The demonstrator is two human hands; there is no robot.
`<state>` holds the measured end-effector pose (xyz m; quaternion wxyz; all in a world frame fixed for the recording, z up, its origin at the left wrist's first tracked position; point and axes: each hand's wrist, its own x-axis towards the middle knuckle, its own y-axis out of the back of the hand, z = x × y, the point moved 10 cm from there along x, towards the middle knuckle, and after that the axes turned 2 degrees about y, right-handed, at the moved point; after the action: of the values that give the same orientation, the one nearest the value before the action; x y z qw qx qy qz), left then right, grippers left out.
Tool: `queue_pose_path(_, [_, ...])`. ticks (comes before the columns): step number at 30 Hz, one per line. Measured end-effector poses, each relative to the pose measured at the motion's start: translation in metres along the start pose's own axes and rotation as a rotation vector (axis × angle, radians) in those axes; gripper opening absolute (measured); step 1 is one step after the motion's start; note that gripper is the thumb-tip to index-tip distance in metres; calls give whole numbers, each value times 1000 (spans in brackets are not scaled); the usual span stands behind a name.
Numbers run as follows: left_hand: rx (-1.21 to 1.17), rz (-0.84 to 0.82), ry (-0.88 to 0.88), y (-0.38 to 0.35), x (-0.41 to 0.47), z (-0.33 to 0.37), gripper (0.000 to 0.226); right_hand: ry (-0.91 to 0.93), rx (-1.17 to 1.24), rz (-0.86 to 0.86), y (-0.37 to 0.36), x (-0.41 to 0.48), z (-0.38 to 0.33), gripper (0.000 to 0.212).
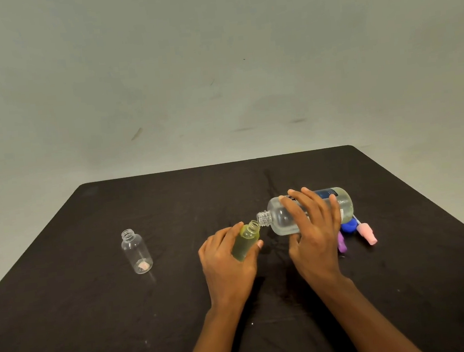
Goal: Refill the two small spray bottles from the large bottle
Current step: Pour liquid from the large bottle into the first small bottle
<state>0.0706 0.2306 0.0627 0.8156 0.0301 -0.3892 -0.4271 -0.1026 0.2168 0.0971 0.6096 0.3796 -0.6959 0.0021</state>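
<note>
Right grip (pixel 314 233) clasping tilted large bottle (pixel 279 218), mouth at small bottle (pixel 248 235) clasped in left grip (pixel 225 262), black desk (pixel 171 205)

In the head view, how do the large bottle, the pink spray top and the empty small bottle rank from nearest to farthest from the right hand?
1. Large bottle: held tilted in the right hand.
2. Pink spray top: lying just right of that hand.
3. Empty small bottle: upright, far to the left.
</note>
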Motion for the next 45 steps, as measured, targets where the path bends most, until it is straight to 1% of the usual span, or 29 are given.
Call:
queue_pose_path(12, [9,-5,-6,-1,0,0,44,3,19,9,0,-1,1,78])
queue_pose_path(20, [8,0,-7,-1,0,-1,44,4,25,9,0,-1,1,68])
queue_pose_path(26, [11,0,-15,0,0,0,44,-9,12,-3,-1,-1,1,72])
queue_pose_path(45, [12,0,-11,-2,1,-1,44,-24,13,6,0,0,2,63])
